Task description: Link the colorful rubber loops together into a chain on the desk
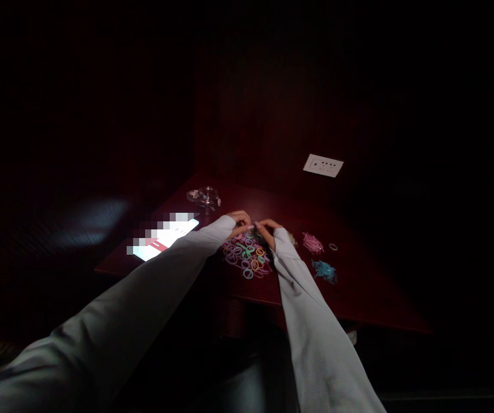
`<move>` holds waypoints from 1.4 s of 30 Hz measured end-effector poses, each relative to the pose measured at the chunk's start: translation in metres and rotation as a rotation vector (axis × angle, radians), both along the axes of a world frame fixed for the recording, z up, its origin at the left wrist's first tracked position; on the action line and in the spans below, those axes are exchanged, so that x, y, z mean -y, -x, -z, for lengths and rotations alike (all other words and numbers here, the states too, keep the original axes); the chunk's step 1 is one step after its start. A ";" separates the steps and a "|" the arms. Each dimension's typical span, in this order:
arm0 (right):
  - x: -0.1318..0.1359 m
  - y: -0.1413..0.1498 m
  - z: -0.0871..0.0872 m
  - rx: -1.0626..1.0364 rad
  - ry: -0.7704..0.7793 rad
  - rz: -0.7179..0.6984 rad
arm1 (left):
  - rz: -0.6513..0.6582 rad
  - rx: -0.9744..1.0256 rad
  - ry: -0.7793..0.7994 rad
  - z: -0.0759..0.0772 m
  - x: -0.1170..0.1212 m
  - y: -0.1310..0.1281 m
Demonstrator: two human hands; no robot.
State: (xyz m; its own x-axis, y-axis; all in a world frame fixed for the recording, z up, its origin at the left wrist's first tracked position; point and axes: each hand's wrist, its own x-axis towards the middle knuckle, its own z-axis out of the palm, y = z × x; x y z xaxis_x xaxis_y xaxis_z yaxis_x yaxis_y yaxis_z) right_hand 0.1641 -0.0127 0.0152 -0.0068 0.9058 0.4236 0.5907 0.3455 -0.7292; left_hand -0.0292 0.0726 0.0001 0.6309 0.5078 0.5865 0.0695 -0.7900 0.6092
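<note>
My left hand [241, 221] and my right hand [268, 228] meet over a pile of small multicoloured elastic bands [247, 257]. The fingertips of each are pinched, almost touching the other hand's. Whatever lies between them is too small and dark to make out. Right of my right hand sit a bundle of pink bands [312, 243] and a bundle of blue bands [325, 271]. A yellowish bundle [292, 239] is partly hidden behind my right wrist. One single band [333, 247] lies apart at the far right.
A lit phone [167, 238] lies on the dark red table [358, 298] beside my left forearm. Behind it stands a clear glass jar [207, 198] with small pale things next to it. A white socket plate [323, 165] is on the back panel. The surroundings are very dark.
</note>
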 end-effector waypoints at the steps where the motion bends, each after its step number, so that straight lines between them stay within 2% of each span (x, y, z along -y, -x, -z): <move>1: 0.000 0.000 0.000 -0.001 -0.002 0.003 | 0.007 0.002 0.000 0.000 0.000 0.000; 9: 0.002 0.001 0.000 -0.010 0.016 -0.018 | -0.061 0.009 -0.007 -0.001 0.006 -0.001; 14: 0.001 0.002 0.001 -0.015 0.019 -0.005 | -0.047 0.020 0.009 -0.004 0.008 -0.001; 21: 0.005 0.003 0.001 -0.046 0.024 -0.028 | -0.051 -0.079 0.203 -0.012 0.015 0.004; 27: 0.001 0.004 0.005 -0.072 0.038 -0.038 | -0.037 -0.091 0.250 -0.021 0.021 0.006; 32: 0.000 0.003 0.003 -0.129 0.019 -0.034 | -0.030 -0.098 0.319 -0.018 0.019 0.003; 35: 0.003 0.002 -0.002 -0.153 0.000 0.039 | -0.019 -0.072 0.340 -0.015 0.018 0.003; 37: 0.011 0.001 -0.008 -0.088 -0.082 0.118 | -0.021 -0.059 0.325 -0.015 0.016 0.004; 40: 0.038 -0.003 -0.014 0.174 -0.243 0.265 | -0.036 -0.055 0.278 -0.017 0.013 0.005; 42: 0.065 -0.011 -0.014 0.356 -0.311 0.425 | -0.039 -0.068 0.257 -0.018 0.010 0.006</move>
State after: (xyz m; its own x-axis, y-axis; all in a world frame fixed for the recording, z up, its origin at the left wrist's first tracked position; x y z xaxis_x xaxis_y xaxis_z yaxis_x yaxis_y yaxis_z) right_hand 0.1751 -0.0774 0.0290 0.1376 0.6955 0.7052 0.9106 0.1914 -0.3664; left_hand -0.0347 0.0629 0.0177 0.6415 0.6592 0.3923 0.1442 -0.6059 0.7824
